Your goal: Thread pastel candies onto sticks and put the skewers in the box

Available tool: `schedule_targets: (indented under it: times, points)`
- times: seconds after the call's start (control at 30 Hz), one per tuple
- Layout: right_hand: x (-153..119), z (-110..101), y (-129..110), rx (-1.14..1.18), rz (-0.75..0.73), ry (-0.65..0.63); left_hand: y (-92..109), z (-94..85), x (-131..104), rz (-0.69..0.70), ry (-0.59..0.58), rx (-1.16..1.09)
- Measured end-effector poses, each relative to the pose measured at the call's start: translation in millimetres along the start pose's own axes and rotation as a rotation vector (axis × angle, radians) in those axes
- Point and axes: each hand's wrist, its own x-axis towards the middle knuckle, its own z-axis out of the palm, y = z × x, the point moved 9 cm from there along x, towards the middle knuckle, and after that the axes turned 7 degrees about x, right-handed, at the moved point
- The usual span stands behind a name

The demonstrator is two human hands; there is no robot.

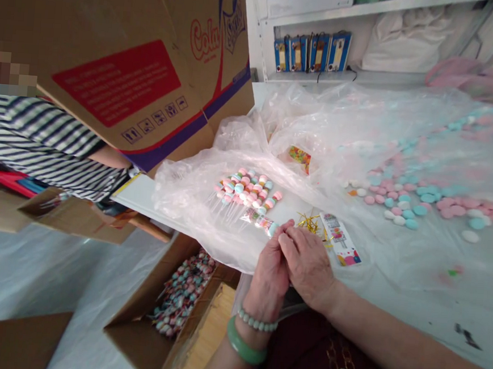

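Note:
My left hand and my right hand are pressed together over the table's front edge, both with curled fingers. A marshmallow skewer in a clear printed wrapper runs up to my left fingertips, which appear closed on its end. What my right fingers pinch is hidden. Just beyond the hands lie gold twist ties and a printed card or bag with a skewer picture. To the left, a pile of pastel marshmallow skewers rests on clear plastic sheeting, sticks pointing towards me.
Loose pink, blue and white marshmallows spread across the right of the table on plastic sheeting. A tall cardboard carton stands at the left, near a person in a striped top. Below, an open box contains many wrapped skewers.

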Motion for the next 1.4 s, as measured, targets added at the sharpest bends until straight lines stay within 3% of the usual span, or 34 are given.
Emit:
schedule_targets:
  times: [0.07,0.13,0.2,0.3,0.37,0.4,0.5,0.57,0.67,0.7,0.73,0.8,0.87,0.93,1.03,1.1,1.2,1.4]
  points:
    - [0.6,0.3,1.5,-0.063,-0.026,0.002,-14.6,7.7,-3.1,-0.111,-0.057,-0.1]
    - [0.7,1.6,16.3,0.032,0.081,-0.017,-24.2,11.3,-6.6,-0.173,-0.119,-0.124]
    - [-4.1,8.6,42.6,0.32,0.334,-0.049,-25.2,8.3,-8.0,-0.161,-0.153,-0.064]
    - [-27.1,43.5,67.1,0.976,0.806,-0.192,-11.3,2.0,-8.7,-0.042,-0.192,0.166]
    - [-37.4,58.3,62.8,1.294,0.974,-0.281,0.7,0.7,-10.6,0.022,-0.214,0.362]
    - [-37.7,57.7,62.6,1.333,0.989,-0.287,7.7,0.5,-11.6,0.057,-0.214,0.448]
    - [-21.7,25.2,76.9,1.05,0.843,-0.063,34.1,-0.9,-14.9,0.221,-0.138,0.605]
    - [-8.6,3.3,79.0,0.895,0.741,0.079,36.5,4.2,-17.0,0.237,-0.16,0.663]
    - [4.3,14.8,70.8,1.081,0.761,0.012,10.4,13.5,-17.5,0.046,-0.286,0.75]
    - [6.8,20.3,70.0,1.147,0.794,0.009,5.6,12.2,-16.2,0.019,-0.269,0.79]
    - [8.8,23.1,71.8,1.187,0.823,0.043,7.6,8.0,-13.4,0.05,-0.196,0.842]
    - [12.7,24.4,79.1,1.216,0.846,0.122,30.2,-2.8,-10.5,0.26,0.042,0.955]
    - [16.6,27.0,87.3,1.18,0.832,0.06,55.1,-9.4,-14.5,0.478,0.229,1.023]
    - [18.2,22.1,103.3,0.93,0.782,-0.053,67.1,-17.7,-14.6,0.531,0.299,0.966]
    - [19.3,0.5,131.4,0.224,0.62,-0.146,63.9,-34.4,-6.4,0.36,0.304,0.749]
    - [15.6,5.7,139.2,-0.051,0.515,-0.298,57.4,-37.8,-2.9,0.259,0.282,0.659]
    - [7.3,18.4,141.4,-0.148,0.457,-0.415,49.2,-34.5,-0.8,0.183,0.234,0.619]
    - [11.8,-0.7,136.4,-0.166,0.477,-0.289,37.7,-37.4,2.6,0.053,0.209,0.486]
